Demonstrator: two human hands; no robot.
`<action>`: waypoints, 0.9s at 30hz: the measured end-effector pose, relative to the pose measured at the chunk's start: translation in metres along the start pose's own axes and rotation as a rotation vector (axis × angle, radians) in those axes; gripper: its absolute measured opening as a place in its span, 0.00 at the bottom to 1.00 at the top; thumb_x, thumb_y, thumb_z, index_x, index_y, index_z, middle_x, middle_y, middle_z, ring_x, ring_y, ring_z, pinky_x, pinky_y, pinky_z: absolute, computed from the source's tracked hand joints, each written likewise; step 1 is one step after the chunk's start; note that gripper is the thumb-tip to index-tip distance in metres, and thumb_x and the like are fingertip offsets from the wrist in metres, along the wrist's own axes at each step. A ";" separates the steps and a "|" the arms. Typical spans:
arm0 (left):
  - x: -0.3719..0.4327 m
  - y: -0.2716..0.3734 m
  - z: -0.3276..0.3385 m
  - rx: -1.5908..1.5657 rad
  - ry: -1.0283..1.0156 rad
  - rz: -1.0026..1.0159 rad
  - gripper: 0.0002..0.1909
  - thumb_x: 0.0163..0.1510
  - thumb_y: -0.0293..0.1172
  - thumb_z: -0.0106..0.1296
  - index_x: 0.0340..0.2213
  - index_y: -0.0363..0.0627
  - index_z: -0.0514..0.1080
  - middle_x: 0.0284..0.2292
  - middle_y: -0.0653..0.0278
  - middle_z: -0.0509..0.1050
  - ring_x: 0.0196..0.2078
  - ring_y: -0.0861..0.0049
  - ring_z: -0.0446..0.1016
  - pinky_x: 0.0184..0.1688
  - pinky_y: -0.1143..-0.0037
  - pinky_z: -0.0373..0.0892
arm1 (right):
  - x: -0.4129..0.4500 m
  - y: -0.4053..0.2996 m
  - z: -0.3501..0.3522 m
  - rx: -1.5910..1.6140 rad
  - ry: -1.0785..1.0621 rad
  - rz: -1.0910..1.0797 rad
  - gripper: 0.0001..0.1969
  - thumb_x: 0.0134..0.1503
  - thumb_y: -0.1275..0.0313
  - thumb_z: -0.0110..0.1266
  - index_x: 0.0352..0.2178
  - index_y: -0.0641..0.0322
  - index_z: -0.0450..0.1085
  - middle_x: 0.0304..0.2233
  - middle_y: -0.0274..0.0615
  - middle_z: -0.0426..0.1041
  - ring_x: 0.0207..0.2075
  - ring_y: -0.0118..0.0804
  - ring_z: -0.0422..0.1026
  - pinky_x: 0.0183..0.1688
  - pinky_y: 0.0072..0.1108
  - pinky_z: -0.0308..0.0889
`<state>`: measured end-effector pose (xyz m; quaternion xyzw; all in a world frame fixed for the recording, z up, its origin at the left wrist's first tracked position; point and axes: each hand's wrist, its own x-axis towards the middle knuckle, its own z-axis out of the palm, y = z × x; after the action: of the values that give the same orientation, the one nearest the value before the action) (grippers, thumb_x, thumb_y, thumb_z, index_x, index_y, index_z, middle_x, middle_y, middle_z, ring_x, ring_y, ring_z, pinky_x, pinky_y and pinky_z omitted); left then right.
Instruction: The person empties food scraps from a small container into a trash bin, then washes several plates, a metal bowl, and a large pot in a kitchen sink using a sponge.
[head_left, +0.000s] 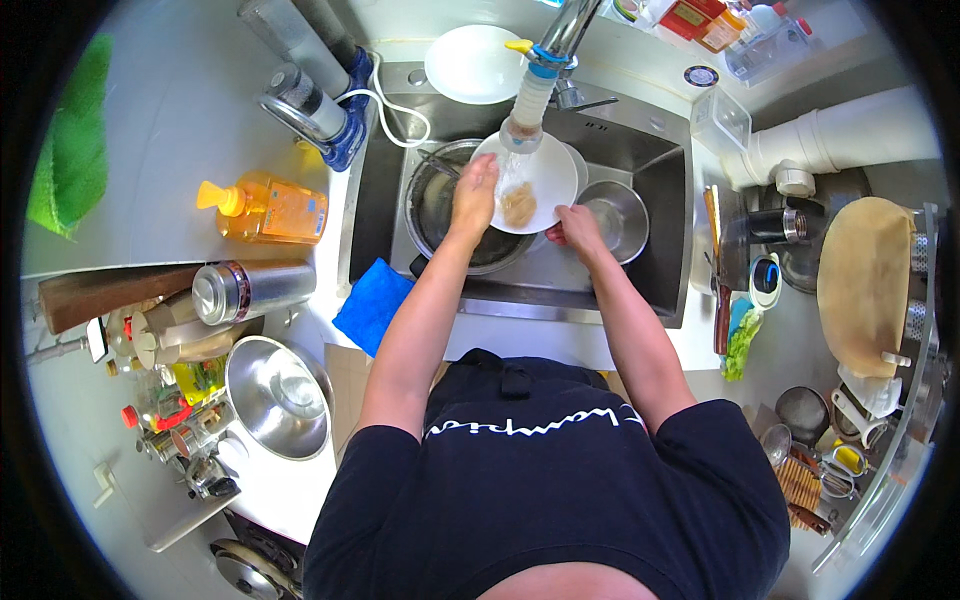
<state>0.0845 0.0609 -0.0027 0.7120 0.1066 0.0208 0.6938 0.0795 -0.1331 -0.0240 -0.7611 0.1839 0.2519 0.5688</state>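
Over the sink, my right hand (576, 231) pinches the lower right rim of a white plate (551, 176). My left hand (474, 196) lies along the plate's left edge with its fingers together; whether it grips the rim is unclear. On the plate rests a light brown lump (518, 205) of unclear material. Directly above is a faucet (559, 41) with a clear filter nozzle (523, 124), and water runs from it onto the plate. Beneath the plate, partly covered, sit a dark-lined pot (426, 214) with a utensil in it and a steel bowl (626, 217).
A white bowl (476, 64) stands behind the steel sink (664, 225). A blue cloth (373, 306) lies at its front left corner. Left are an orange soap bottle (274, 208), a steel flask (255, 291) and a large steel bowl (266, 405). A knife's brown handle (722, 322) is at right.
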 end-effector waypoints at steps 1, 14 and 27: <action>0.001 -0.003 -0.007 0.223 0.162 0.165 0.19 0.49 0.35 0.45 0.41 0.35 0.63 0.42 0.52 0.65 0.48 0.62 0.60 0.51 0.72 0.53 | 0.001 -0.004 0.000 -0.003 -0.003 -0.002 0.16 0.49 0.67 0.37 0.21 0.73 0.66 0.17 0.45 0.70 0.16 0.33 0.70 0.17 0.20 0.64; -0.042 -0.038 -0.040 -0.569 0.088 -0.505 0.24 0.42 0.23 0.36 0.45 0.36 0.55 0.40 0.54 0.66 0.40 0.67 0.69 0.37 0.70 0.70 | 0.022 -0.080 0.034 -0.393 0.117 -0.466 0.15 0.51 0.64 0.44 0.23 0.69 0.68 0.19 0.41 0.70 0.23 0.31 0.71 0.25 0.18 0.64; -0.042 -0.031 -0.033 -0.616 0.084 -0.558 0.23 0.41 0.23 0.36 0.44 0.35 0.57 0.38 0.55 0.67 0.37 0.68 0.70 0.36 0.69 0.70 | 0.047 -0.079 0.084 -0.125 -0.016 -0.309 0.16 0.48 0.60 0.49 0.26 0.67 0.67 0.15 0.40 0.68 0.22 0.38 0.69 0.26 0.23 0.64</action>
<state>0.0341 0.0864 -0.0274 0.4134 0.3125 -0.1078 0.8485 0.1478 -0.0296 -0.0102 -0.8122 0.0441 0.1784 0.5536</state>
